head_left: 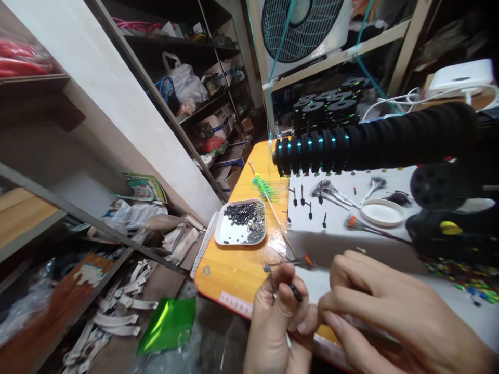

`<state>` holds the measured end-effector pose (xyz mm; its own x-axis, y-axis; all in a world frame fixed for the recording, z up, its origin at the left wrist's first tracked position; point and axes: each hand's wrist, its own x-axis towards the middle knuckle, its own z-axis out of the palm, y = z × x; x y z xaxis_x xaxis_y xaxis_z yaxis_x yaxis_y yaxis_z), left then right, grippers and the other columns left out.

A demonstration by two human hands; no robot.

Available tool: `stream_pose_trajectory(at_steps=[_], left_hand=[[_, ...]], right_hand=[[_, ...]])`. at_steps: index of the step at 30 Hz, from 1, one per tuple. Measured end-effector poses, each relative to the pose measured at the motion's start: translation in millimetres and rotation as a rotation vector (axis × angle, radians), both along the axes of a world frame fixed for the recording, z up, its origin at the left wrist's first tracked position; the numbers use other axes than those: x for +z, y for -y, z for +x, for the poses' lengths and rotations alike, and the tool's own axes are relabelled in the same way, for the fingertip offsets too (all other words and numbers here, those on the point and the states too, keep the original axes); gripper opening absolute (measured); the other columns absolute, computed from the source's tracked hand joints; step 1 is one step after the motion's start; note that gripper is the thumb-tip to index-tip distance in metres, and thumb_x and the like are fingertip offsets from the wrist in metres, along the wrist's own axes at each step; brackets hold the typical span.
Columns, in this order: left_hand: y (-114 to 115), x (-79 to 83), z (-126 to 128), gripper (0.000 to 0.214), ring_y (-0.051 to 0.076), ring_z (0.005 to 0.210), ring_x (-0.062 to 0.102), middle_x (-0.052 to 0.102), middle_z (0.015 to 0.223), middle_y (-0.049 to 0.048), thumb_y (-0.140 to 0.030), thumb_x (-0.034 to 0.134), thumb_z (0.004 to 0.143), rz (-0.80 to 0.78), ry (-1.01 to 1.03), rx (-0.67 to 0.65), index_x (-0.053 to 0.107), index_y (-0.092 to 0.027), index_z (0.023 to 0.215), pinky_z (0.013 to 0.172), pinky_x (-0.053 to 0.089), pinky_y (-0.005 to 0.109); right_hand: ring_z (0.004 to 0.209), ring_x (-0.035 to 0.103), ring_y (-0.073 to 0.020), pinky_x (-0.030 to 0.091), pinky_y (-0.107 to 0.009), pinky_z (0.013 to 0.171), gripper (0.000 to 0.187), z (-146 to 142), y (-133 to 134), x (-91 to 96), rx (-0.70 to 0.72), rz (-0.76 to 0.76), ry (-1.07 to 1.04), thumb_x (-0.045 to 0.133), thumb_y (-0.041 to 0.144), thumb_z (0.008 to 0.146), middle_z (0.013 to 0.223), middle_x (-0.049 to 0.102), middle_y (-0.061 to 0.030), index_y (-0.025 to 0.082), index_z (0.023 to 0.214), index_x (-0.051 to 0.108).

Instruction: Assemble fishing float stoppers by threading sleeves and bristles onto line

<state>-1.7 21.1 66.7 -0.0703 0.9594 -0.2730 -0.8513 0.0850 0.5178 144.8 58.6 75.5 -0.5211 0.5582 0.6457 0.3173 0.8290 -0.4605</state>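
Observation:
At the table's front edge, my left hand (281, 319) is closed, with a small black cylindrical piece (296, 292) showing between its fingers. Thin dark strands pass by its thumb, partly hidden. Close beside its fingertips, my right hand (385, 306) has thumb and fingers pinched together; whatever is in them is hidden. Just beyond lies a thin wooden stick (278, 221) with an orange-tipped bundle (307, 259) near its front end. A white tray (219, 236) behind my left hand holds many small black tubes and grey metal bits.
A black ribbed roller (374, 145) juts over the right side of the orange table (210, 270). Wire bundles and a round white dish (382, 213) lie beneath it. Small colourful parts (460, 278) are at right. A fan (300, 31) and shelves (187, 62) stand behind.

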Motion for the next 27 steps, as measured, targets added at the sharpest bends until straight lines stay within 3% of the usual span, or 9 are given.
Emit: stream_pose_trajectory(at_steps=[3,6,12,16,21,27], left_hand=[[0.9,0.4,3.8,0.032,-0.006,0.041,0.035,0.067,0.068,-0.0024,-0.032,0.103,0.058,-0.003,-0.003,-0.008,0.084,-0.015,0.078,0.044,0.034,0.009],[1.4,0.9,5.5,0.031,-0.005,0.041,0.046,0.067,0.067,-0.0031,-0.032,0.104,0.057,-0.021,-0.008,0.012,0.082,-0.016,0.071,0.046,0.039,0.009],[3.7,2.4,4.8,0.031,0.003,0.049,0.066,0.076,0.071,-0.0021,-0.025,0.106,0.05,-0.049,-0.088,0.137,0.081,-0.019,0.067,0.05,0.048,0.009],[5.1,0.9,5.4,0.031,0.0,0.042,0.062,0.074,0.069,-0.0038,-0.028,0.105,0.054,-0.014,-0.063,0.105,0.079,-0.018,0.067,0.044,0.042,0.007],[6.2,-1.7,10.4,0.03,-0.002,0.044,0.06,0.074,0.065,-0.0032,-0.033,0.104,0.057,-0.001,-0.027,0.012,0.081,-0.02,0.071,0.045,0.038,0.006],[7.5,-4.7,15.7,0.026,-0.002,0.047,0.056,0.072,0.065,-0.0027,-0.036,0.102,0.06,0.003,-0.022,-0.037,0.083,-0.023,0.072,0.054,0.045,0.007]], right_hand=[[0.065,0.052,-0.013,0.038,-0.026,0.057,0.024,-0.9,-1.2,-1.3,0.023,0.007,-0.03,0.049,0.008,0.095,0.073,0.051,0.001,0.023,0.077,0.051],[0.063,0.051,-0.012,0.037,-0.026,0.057,0.026,-0.9,-0.7,1.1,0.038,-0.019,-0.046,0.048,0.007,0.095,0.071,0.051,0.0018,0.022,0.075,0.044],[0.065,0.051,-0.0151,0.036,-0.029,0.056,0.025,0.5,1.4,6.1,0.036,-0.038,-0.019,0.046,0.008,0.099,0.072,0.049,0.0001,0.023,0.08,0.054],[0.067,0.05,-0.0158,0.037,-0.031,0.059,0.026,0.0,0.7,2.9,0.041,-0.05,0.01,0.049,0.007,0.092,0.072,0.052,0.0001,0.022,0.072,0.043],[0.073,0.053,-0.0164,0.04,-0.033,0.065,0.022,-1.1,-1.7,-0.1,0.192,-0.16,0.051,0.047,0.003,0.087,0.075,0.059,0.0022,0.023,0.077,0.046],[0.074,0.052,-0.0162,0.04,-0.035,0.072,0.021,0.4,0.3,-1.7,0.218,-0.213,0.031,0.048,0.003,0.083,0.077,0.062,0.0037,0.022,0.077,0.048]])
